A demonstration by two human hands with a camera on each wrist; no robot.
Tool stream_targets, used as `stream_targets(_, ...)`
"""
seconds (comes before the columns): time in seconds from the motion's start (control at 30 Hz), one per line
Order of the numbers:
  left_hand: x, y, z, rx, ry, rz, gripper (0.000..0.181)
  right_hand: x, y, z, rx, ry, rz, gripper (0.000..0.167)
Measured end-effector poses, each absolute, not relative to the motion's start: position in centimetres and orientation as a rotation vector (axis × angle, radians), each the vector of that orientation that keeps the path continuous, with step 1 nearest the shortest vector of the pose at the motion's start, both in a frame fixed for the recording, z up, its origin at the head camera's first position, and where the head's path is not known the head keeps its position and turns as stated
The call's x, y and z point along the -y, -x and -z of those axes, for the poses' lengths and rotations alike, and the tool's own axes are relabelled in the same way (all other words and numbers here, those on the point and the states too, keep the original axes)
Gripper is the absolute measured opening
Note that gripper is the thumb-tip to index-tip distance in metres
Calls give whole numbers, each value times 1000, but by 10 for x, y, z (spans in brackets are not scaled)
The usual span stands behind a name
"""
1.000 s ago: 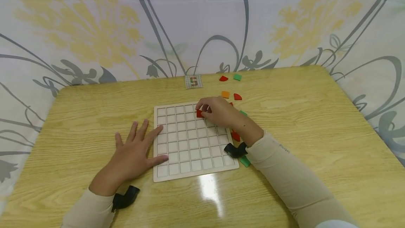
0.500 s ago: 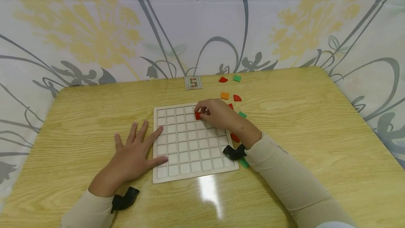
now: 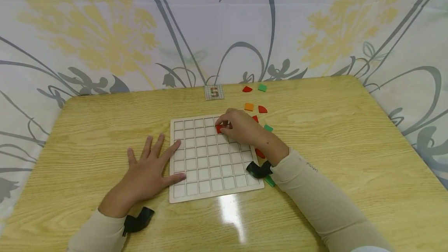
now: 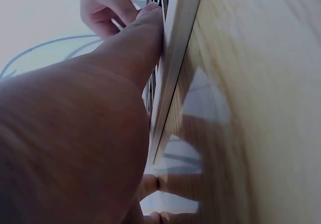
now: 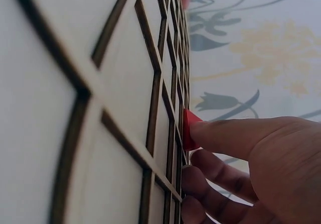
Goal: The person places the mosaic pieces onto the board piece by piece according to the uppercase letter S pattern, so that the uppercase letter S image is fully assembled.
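A pale wooden grid board (image 3: 202, 162) lies on the table. Over its upper right part, the right hand (image 3: 243, 127) pinches a red piece (image 3: 219, 128) between thumb and fingers, low against the cells. The right wrist view shows the thumb of the right hand (image 5: 281, 158) on the red piece (image 5: 189, 129), which touches the board (image 5: 120, 93). Fingers spread, the left hand (image 3: 145, 174) rests at the board's left edge, thumb and index finger on the border cells. In the left wrist view the left hand (image 4: 115, 83) touches the board (image 4: 175, 48).
A small patterned card (image 3: 214, 92) lies behind the board. Right of it are a red piece (image 3: 247, 89), a green piece (image 3: 262, 88), an orange piece (image 3: 249, 107) and another red piece (image 3: 262, 109). Several more pieces lie along the board's right edge, partly behind the right arm.
The right hand has shifted very slightly left with the red piece, which now sits a little lower at the cells. The left hand has stayed in place.
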State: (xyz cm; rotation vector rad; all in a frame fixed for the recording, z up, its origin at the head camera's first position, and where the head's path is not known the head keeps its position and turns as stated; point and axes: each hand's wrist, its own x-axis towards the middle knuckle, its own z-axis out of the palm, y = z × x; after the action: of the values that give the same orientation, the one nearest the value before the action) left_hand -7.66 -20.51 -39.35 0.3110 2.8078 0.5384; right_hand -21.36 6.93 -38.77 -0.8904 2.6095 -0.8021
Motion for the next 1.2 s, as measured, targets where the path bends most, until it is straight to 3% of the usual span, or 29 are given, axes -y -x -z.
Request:
stream_targets(0.7, 206, 76, 392, -2797, -301, -554, 90, -67, 210, 385, -2621, 910, 695, 31)
stream_targets(1.2, 205, 76, 392, -2795, -308, -546, 90, -69, 208, 384, -2620, 946, 723, 29)
